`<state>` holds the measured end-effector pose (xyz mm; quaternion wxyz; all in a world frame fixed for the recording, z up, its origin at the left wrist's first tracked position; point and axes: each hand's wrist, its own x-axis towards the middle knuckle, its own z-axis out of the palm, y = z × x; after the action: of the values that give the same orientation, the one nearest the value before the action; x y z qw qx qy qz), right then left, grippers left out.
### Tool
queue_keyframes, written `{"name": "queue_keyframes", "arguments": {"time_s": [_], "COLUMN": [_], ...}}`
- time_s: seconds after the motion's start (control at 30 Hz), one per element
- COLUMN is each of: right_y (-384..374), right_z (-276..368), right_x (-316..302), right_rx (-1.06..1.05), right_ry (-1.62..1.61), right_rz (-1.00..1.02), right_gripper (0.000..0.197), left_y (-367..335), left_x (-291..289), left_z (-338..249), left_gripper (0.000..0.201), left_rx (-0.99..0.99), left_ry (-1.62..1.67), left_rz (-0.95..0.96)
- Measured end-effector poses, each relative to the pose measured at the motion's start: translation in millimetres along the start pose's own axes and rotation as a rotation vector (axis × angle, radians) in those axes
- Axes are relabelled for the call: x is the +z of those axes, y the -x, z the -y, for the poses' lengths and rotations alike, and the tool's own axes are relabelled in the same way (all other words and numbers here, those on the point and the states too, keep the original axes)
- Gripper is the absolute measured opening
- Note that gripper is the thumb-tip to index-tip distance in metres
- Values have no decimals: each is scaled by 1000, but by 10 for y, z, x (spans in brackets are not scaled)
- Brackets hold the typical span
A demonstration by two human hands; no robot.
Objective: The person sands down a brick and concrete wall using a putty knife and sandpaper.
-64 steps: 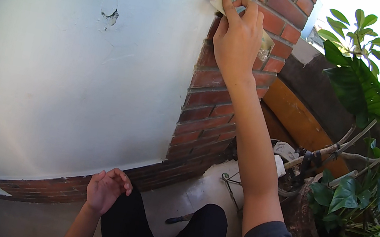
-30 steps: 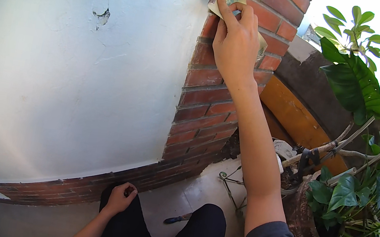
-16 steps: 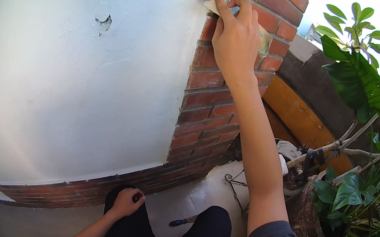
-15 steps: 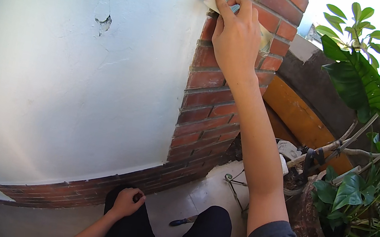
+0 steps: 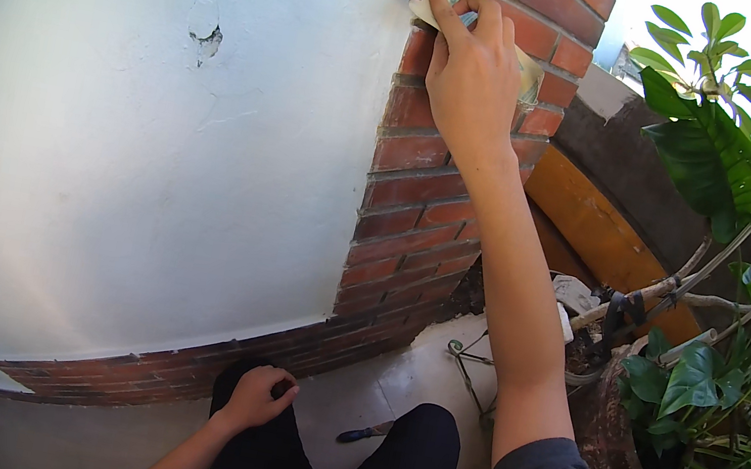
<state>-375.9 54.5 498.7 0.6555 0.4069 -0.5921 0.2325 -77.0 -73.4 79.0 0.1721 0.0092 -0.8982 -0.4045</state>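
My right hand is raised to the upper edge of a white plastered wall, where it meets a strip of red brick. Its fingers press a pale yellow sheet of sandpaper flat against that corner. Part of the sheet sticks out past the fingers on the right, over the bricks. My left hand rests on my left knee with fingers loosely curled in, and I see nothing in it.
A chipped hole marks the plaster. On the floor between my legs lies a small dark-handled tool. Potted plants with large leaves crowd the right side, beside a thin metal stand and an orange-brown panel.
The right hand and the sandpaper stay at nearly the same spot on the wall edge. My left hand has turned slightly on the knee. The view has shifted a little.
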Motion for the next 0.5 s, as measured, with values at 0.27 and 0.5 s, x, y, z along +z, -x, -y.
{"name": "queue_keyframes", "arguments": {"time_s": [0.27, 0.5], "right_y": [-17, 13], "right_z": [-46, -37], "right_x": [12, -6], "right_rx": [1, -15], "right_ry": [12, 31], "right_rz": [-9, -5], "right_gripper": [47, 48], "left_y": [-134, -206], "left_x": [-156, -229], "left_z": [-137, -129], "left_gripper": [13, 13], "left_rx": [24, 32], "left_ry": [12, -1], "left_rz": [-50, -64]}}
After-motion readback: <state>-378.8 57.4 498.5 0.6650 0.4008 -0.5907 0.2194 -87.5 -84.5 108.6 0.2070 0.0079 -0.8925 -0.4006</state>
